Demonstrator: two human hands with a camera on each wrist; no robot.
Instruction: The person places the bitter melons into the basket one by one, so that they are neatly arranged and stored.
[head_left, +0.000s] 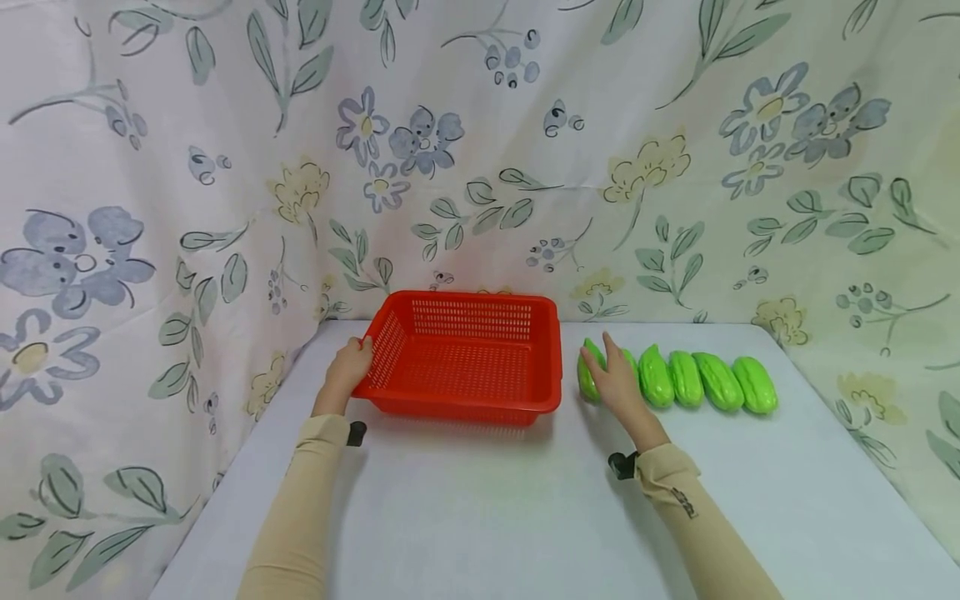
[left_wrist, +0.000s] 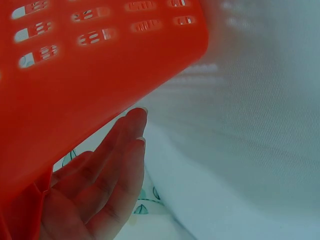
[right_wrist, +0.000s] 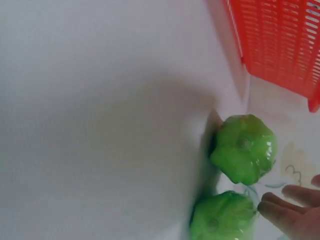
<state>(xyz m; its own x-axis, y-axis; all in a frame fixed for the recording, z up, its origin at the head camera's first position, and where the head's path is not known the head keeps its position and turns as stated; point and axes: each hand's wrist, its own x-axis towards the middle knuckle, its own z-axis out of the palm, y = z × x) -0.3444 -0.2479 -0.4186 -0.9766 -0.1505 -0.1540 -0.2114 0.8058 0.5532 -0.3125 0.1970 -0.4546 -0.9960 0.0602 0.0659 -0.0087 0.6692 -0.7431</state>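
Observation:
A red perforated plastic basket (head_left: 465, 414) stands on the white table. My left hand (head_left: 348, 367) grips its left rim; in the left wrist view the fingers (left_wrist: 115, 175) reach beneath the rim, and the thumb is out of sight. To the right of the basket lies a row of several glossy, ridged green vegetables (head_left: 656, 379), elongated in shape. My right hand (head_left: 618, 387), fingers spread, is over the left end of that row, beside the leftmost green vegetable (head_left: 590, 385). It partly hides the second one. In the right wrist view two lobed green ends (right_wrist: 245, 147) show near the fingertips.
The white tabletop (head_left: 480, 508) stretches in front of the basket and the row. Behind and at both sides hangs a floral cloth (head_left: 480, 167), close to the table's back edge.

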